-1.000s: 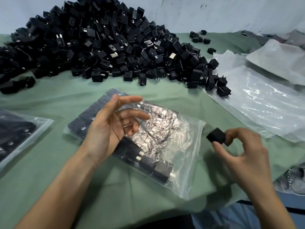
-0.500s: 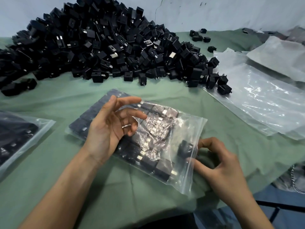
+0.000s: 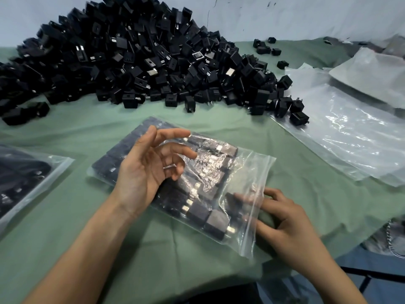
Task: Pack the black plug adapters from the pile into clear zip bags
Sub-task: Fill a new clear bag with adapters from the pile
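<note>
A big pile of black plug adapters [image 3: 153, 62] fills the back of the green cloth. In front of it lies a clear zip bag [image 3: 252, 170], packed with rows of adapters, its open mouth towards the right. My left hand [image 3: 149, 170] is over the bag's left half, palm turned right, fingers apart and holding nothing. My right hand [image 3: 287, 222] reaches into the bag's mouth. Its fingertips grip one black plug adapter [image 3: 230, 199] inside the plastic, beside the packed rows.
A second filled zip bag [image 3: 28, 178] lies at the left edge. Flat empty clear bags [image 3: 350, 137] and a whitish stack [image 3: 372, 73] lie at the right. A few stray adapters [image 3: 263, 48] sit behind. The table's edge runs along the lower right, near a metal chain [image 3: 392, 240].
My right hand carried one adapter from the air at the right down and left into the bag's mouth, then pushed it deeper. The left hand has barely moved.
</note>
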### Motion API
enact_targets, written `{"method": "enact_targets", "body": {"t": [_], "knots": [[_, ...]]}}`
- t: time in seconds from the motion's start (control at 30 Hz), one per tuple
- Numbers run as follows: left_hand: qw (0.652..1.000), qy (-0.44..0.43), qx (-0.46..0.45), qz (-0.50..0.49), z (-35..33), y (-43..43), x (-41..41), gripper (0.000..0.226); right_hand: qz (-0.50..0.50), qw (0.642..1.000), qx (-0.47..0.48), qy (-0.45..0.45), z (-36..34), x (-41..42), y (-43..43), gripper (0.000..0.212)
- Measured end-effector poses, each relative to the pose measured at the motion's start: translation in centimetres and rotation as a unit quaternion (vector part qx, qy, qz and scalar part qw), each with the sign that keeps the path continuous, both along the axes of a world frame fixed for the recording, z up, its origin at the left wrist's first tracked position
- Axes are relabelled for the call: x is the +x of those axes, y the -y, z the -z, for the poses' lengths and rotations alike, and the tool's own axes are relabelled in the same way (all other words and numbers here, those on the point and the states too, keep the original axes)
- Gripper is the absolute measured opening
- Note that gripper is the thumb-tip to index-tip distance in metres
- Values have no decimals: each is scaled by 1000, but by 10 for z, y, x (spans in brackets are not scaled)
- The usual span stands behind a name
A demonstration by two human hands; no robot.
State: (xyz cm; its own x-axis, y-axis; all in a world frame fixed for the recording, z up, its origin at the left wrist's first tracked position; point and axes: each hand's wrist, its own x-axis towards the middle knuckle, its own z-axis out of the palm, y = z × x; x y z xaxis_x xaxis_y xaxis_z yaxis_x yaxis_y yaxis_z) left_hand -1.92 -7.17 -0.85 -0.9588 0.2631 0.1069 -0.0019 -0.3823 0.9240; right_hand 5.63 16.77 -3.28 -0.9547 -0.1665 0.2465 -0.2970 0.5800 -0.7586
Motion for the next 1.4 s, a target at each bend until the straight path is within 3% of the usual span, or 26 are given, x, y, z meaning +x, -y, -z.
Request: {"method": "enact_targets", "body": {"t": [0.23, 0.37, 0.47, 0.53, 0.6, 0.67, 0.83, 0.9, 1.07, 1.13, 1.33, 1.4], "knots": [[999, -30, -26, 4, -1, -3, 4, 50, -7, 999, -11, 50, -2, -9, 6, 37], [997, -55, -46, -8, -6, -5, 3, 32, -4, 998, -57, -5, -1, -13, -16, 27], [980, -105, -167, -9, -20, -36, -14, 32, 84, 990, -112, 5, -4, -31, -35, 33], [927, -171, -334, -4, -31, -76, -37, 43, 153, 979, -133, -17, -8, -51, -38, 30], [839, -234, -491, -5, -39, -127, -71, 60, 204, 968, -133, -61, -15, -74, -38, 19], [770, -240, -591, -14, -43, -171, -109, 75, 225, 964, -91, -108, -15, -93, -37, 15], [659, -217, -719, -20, -32, -233, -181, 88, 230, 963, 16, -137, 4, -108, -37, 20], [617, -215, -757, -20, -25, -245, -195, 81, 228, 963, 25, -139, 6, -109, -38, 13], [555, -264, -785, -77, -7, -251, -208, 52, 216, 968, 11, -124, 7, -112, -41, 10], [567, -286, -770, -62, -8, -244, -212, 47, 209, 971, 6, -119, 7, -112, -42, 8], [702, -298, -646, -29, -10, -216, -215, 37, 206, 973, -16, -104, 7, -113, -42, 13], [719, -301, -624, -49, -11, -209, -212, 40, 214, 971, -17, -108, 9, -114, -42, 15]]}}
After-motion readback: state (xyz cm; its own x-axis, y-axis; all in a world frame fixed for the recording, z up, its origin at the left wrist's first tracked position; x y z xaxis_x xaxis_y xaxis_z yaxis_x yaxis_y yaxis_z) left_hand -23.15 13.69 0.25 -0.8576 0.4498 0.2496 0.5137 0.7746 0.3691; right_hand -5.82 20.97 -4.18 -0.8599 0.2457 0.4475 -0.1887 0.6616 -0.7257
